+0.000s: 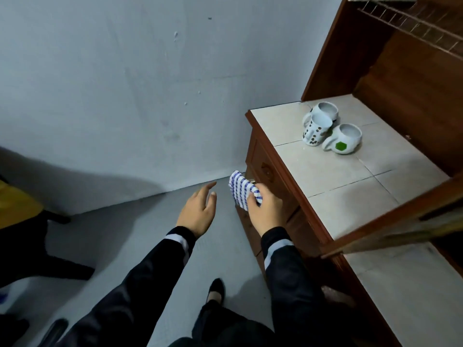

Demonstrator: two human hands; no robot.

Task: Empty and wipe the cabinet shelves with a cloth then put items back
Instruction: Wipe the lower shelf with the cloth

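Three mugs (316, 130), one with green hexagon mark (340, 146); cloth (241, 194) in right hand (266, 210)

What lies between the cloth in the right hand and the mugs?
Head view: only the wooden cabinet front and bare tiled countertop separate the cloth from the mugs.

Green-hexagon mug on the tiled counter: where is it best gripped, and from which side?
By its handle, coming from the front edge of the counter: the green-hexagon mug stands upright with the loop turned that way. The left hand is free; the right hand holds the cloth.
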